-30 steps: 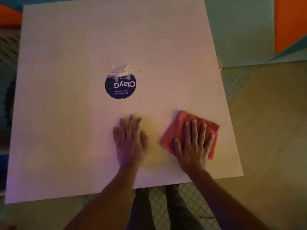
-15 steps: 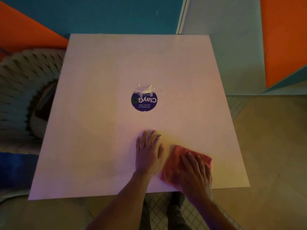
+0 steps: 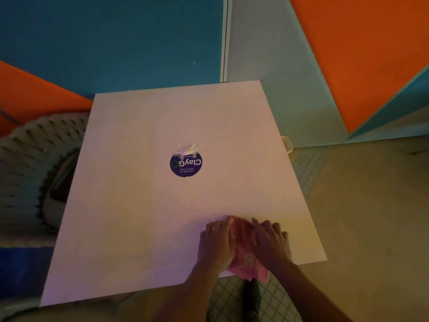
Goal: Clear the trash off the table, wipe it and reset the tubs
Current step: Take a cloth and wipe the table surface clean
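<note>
white table (image 3: 130,228), round sticker (image 3: 185,164), pink cloth (image 3: 246,261)

Both forearms (image 3: 308,289) are showing bare, no sleeves; dark trousers (image 3: 254,298) are showing below the table (image 3: 139,228) edge.

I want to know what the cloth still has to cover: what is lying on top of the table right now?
On the table: a round sticker with torn white bits, and a pink cloth under the left hand and right hand. Beneath the cloth is hidden.

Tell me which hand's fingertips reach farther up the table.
The left hand: its fingertips reach the far edge of the pink cloth. The right hand lies beside it, fingertips slightly nearer the table's front edge.
</note>
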`<state>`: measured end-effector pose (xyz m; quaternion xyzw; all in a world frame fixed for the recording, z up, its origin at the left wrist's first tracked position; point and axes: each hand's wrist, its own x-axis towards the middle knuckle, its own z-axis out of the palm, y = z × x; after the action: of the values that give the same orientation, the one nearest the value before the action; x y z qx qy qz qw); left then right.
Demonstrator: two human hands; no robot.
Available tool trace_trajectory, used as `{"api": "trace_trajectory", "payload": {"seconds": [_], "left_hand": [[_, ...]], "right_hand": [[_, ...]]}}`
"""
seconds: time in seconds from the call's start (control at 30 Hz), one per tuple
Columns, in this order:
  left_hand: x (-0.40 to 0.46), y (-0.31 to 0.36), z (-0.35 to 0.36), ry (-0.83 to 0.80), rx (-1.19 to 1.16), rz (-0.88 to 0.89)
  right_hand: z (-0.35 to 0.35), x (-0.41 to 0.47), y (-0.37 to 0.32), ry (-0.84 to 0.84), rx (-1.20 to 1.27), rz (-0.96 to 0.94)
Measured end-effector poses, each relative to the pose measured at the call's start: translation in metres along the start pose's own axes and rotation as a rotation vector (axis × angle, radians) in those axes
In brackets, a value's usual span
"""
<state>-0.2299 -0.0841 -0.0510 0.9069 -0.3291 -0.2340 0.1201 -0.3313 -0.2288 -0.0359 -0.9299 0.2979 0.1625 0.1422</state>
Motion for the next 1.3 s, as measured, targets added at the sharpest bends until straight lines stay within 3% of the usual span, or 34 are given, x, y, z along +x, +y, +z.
{"api": "trace_trajectory", "payload": {"seconds": [0.43,0.6,0.7,0.83,1.03,1.3], "left_hand": [[-0.01,0.033,0.009,0.001,-0.055,-0.201],[-0.007,0.041,0.012,0.099,-0.2,-0.338],[-0.011,0.046,0.012,0.074,-0.234,-0.365],[-0.022,0.048,0.015,0.098,-0.275,-0.377],[-0.041,0.04,0.012,0.269,-0.361,-0.388],[-0.068,0.007,0.002,0.376,-0.549,-0.367]], "right_hand": [[0.008,-0.008,0.03,0.036,0.091,-0.126],[0.001,-0.006,0.035,-0.073,0.164,-0.148],[-0.009,0.006,0.037,-0.109,0.226,-0.173],[-0.014,0.014,0.033,-0.167,0.193,-0.234],[-0.019,0.019,0.023,-0.17,0.12,-0.202],[-0.034,0.023,-0.013,-0.116,-0.033,-0.406]]}}
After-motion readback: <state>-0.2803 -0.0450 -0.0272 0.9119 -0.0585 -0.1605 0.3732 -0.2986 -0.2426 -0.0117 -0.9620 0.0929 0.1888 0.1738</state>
